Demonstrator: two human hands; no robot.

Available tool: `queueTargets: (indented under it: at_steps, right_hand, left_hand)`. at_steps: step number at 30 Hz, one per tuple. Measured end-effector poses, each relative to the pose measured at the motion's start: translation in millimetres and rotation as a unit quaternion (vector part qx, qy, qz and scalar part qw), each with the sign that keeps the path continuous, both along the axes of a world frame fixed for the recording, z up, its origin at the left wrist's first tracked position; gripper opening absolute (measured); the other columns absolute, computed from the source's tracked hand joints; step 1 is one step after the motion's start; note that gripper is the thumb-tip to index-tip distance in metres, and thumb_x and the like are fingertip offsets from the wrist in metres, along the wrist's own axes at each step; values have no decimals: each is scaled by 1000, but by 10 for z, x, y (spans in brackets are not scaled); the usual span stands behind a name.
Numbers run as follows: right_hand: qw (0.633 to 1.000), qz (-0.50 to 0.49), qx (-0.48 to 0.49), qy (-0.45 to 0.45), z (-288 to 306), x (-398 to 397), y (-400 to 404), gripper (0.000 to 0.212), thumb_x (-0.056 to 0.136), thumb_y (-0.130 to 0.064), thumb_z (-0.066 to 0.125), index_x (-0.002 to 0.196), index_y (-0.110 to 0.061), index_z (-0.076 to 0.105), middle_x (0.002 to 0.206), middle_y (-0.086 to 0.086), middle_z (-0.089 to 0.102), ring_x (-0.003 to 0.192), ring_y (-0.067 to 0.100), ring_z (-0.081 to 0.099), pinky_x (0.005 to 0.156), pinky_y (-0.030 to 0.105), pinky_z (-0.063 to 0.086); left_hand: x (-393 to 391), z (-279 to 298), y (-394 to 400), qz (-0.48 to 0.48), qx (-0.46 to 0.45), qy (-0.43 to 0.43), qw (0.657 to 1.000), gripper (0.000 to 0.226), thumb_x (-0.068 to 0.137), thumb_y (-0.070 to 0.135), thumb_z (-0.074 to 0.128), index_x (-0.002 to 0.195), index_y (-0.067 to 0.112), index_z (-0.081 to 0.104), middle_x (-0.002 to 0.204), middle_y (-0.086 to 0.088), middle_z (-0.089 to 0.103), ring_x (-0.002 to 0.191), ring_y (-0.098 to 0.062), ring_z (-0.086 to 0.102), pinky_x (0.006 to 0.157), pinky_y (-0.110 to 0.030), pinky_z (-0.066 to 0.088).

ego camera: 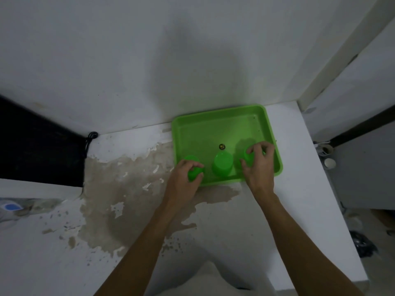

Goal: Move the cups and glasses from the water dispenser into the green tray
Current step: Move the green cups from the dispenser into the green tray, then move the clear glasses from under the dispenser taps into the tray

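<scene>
A green tray (215,116) lies on the white counter against the wall. Three green cups stand upside down along its near side. My left hand (182,179) grips the left cup (193,166) at the tray's near left corner. The middle cup (222,165) stands free between my hands. My right hand (259,165) has its fingers spread over the right cup (245,158) and holds it from above. A small dark round mark (221,146) sits on the tray floor behind the middle cup.
The counter (299,189) has a large patch of peeled, brownish surface left of the tray. A black cord (90,138) hangs at the wall beside a dark opening. The counter's right edge drops off to a floor with small cups (329,163).
</scene>
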State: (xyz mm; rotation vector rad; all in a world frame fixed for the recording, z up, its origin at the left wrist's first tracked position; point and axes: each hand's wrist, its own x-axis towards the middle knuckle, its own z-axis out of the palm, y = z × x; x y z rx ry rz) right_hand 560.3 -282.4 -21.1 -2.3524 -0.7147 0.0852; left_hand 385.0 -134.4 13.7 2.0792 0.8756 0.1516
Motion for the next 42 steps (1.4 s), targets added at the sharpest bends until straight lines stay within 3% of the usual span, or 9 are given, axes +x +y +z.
queueTargets:
  at_steps: [6,11,15,21,25,29,35,38,42]
  right_hand:
    - [1000,-11,-17,8,-65,38,-45,36,72,-3,82,98,-5,59,125,21,49,116,33,54,97,29,46]
    - [999,-24,-20,13,-22,55,-69,35,74,-10,82,100,-5,60,130,23,49,121,38,52,99,47,52]
    - [998,-54,-7,-34,80,-22,-89,28,75,-15,77,99,-6,64,126,24,52,119,41,52,97,50,47]
    - [993,-55,104,-31,377,-494,54,12,79,-7,69,91,-7,66,99,12,61,93,26,58,79,45,52]
    - [987,20,158,5,523,-1015,268,10,82,0,65,84,-10,63,85,6,63,81,22,58,73,40,52]
    - [979,95,152,98,498,-1547,630,10,82,-3,63,84,-13,61,79,3,62,75,22,58,67,39,52]
    - [954,157,127,222,428,-2377,1301,14,85,-2,66,85,-16,63,73,-1,63,66,5,58,59,14,45]
    - [938,186,112,270,376,-2788,1654,13,85,-1,66,86,-13,65,70,-4,61,63,0,57,58,9,43]
    - [925,236,75,289,289,-3287,2126,9,86,-6,68,88,-14,67,75,-4,64,66,-3,59,57,5,42]
  left_hand:
    - [10,-21,30,-8,1,4,1000,22,90,17,70,113,19,68,117,1,62,107,-13,57,95,-35,52]
    - [-20,-18,37,-8,-3,-10,1000,23,90,15,71,113,18,69,116,1,63,106,-13,58,94,-32,51]
    - [-122,-27,44,0,-14,-26,1000,21,90,15,71,111,21,69,113,3,65,104,-10,60,91,-26,51]
    - [-426,-42,85,28,-53,-34,998,15,90,16,71,102,26,71,98,10,71,91,-1,65,72,-9,45]
    - [-810,-40,207,63,-54,-46,995,25,87,15,72,89,39,68,86,16,71,81,1,66,69,-17,49]
    - [-1372,-13,384,124,-64,-56,989,27,87,14,73,87,41,67,84,15,71,80,0,66,73,-26,52]
    - [-2365,-21,751,212,-85,-46,973,17,89,19,70,91,36,70,88,14,71,82,0,65,74,-19,53]
    - [-2833,-17,952,256,-70,-30,964,14,89,21,71,91,34,68,90,16,69,84,1,63,74,-15,50]
    - [-3434,-85,1294,312,-21,-3,950,13,88,19,72,100,23,70,103,2,64,92,-12,63,78,-19,50]
